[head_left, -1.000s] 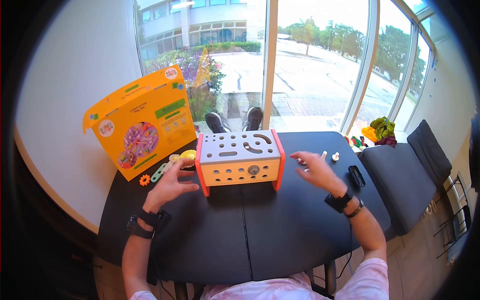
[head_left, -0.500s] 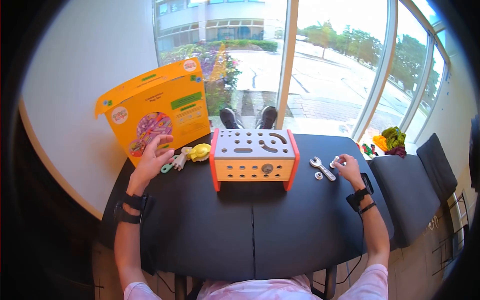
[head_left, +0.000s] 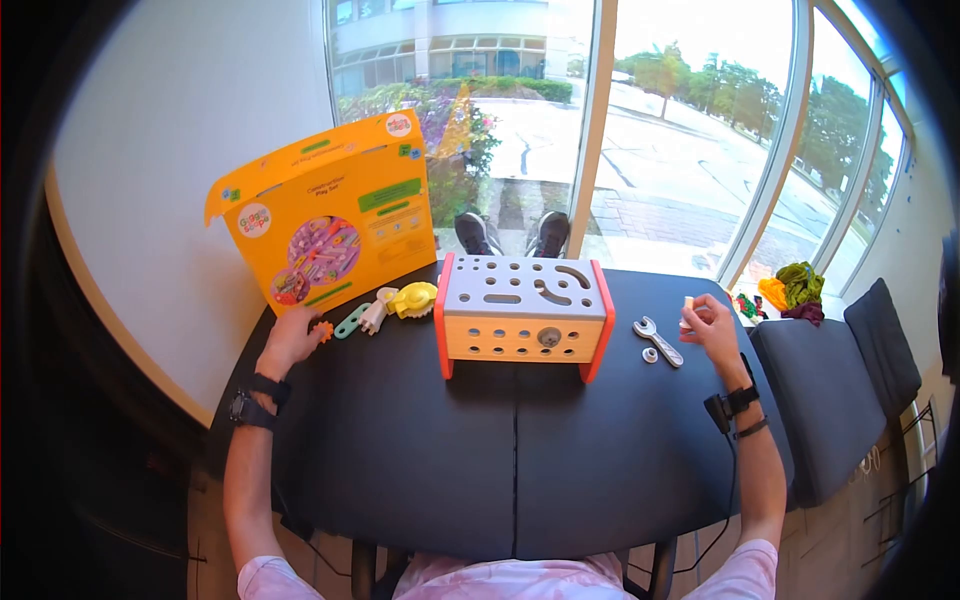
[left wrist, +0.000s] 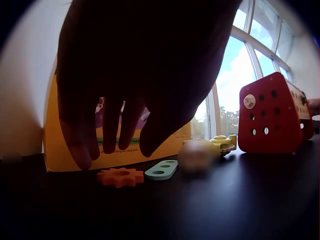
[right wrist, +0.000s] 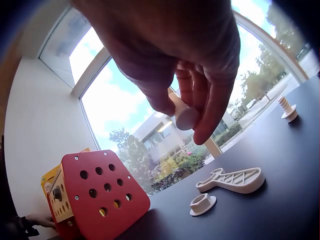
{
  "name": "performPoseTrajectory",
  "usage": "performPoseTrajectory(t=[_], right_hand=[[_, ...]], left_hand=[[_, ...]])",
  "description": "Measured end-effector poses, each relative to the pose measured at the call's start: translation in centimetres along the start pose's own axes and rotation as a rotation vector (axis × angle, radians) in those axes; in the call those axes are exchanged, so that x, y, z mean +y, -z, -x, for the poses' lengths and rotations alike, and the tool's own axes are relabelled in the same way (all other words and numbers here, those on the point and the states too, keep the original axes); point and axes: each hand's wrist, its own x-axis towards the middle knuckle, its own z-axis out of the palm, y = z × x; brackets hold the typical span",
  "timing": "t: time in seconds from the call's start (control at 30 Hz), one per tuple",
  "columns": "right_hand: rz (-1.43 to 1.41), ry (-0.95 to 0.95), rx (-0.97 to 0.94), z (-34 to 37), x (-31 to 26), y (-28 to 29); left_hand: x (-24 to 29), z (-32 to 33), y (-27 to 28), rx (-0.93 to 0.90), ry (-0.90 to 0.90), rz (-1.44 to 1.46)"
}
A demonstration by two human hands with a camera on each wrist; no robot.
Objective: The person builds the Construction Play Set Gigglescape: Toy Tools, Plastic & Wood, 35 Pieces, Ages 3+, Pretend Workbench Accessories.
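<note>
Fingers pointing down, my left hand [head_left: 289, 340] is over the left side of the table beside a small orange toy gear [head_left: 322, 331]. In the left wrist view its fingertips reach down just behind that gear. My right hand [head_left: 712, 326] pinches a pale toy bolt [right wrist: 186, 118] between thumb and fingers, raised above the table; its round head shows and the fingers cover part of the shaft. Beneath it lie a toy wrench [head_left: 657, 341] and a white nut [head_left: 650, 355]. A threaded toy screw [right wrist: 287, 110] stands farther off in the right wrist view.
A toy workbench [head_left: 528, 312] with red ends stands mid-table. To its left are a yellow toy piece [head_left: 412, 299], a pale piece [head_left: 376, 312] and a green holed strip [head_left: 352, 321]. An orange box [head_left: 330, 215] stands behind. Grey chair [head_left: 815, 400] at right.
My right hand moved right, took hold of the pale bolt and lifted it. My left hand rose, then came down left beside the orange gear. The head view shifted leftward.
</note>
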Motion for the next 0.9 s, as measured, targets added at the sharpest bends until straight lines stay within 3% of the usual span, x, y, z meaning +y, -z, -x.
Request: performPoseTrajectory(t=[0.03,0.13,0.43,0.5,0.77,0.83,0.9], right_hand=[[0.000,0.007,-0.031,0.6,-1.1,-0.2],[-0.020,0.044,-0.041,2.3,-4.2,-1.1],[-0.120,0.113,-0.160,5.8,-9.6,-2.4],[-0.107,0.142,-0.195,5.9,-9.4,-2.5],[-0.097,0.155,-0.277,7.4,-10.5,-3.2],[-0.087,0.137,-0.287,8.2,-11.5,-3.5],[-0.137,0.093,-0.297,8.8,-12.6,-4.0]], left_hand=[[0.9,0.2,0.7,-0.101,0.082,0.042],[0.2,0.2,0.2,-0.196,0.058,-0.036],[-3.5,-0.1,-2.0,-0.138,0.129,0.136],[-4.0,-0.2,-2.1,-0.156,0.227,0.227],[-2.5,0.0,1.5,-0.199,0.353,0.400],[-2.2,0.0,3.2,-0.184,0.355,0.540],[0.1,0.3,5.2,-0.108,0.245,0.629]])
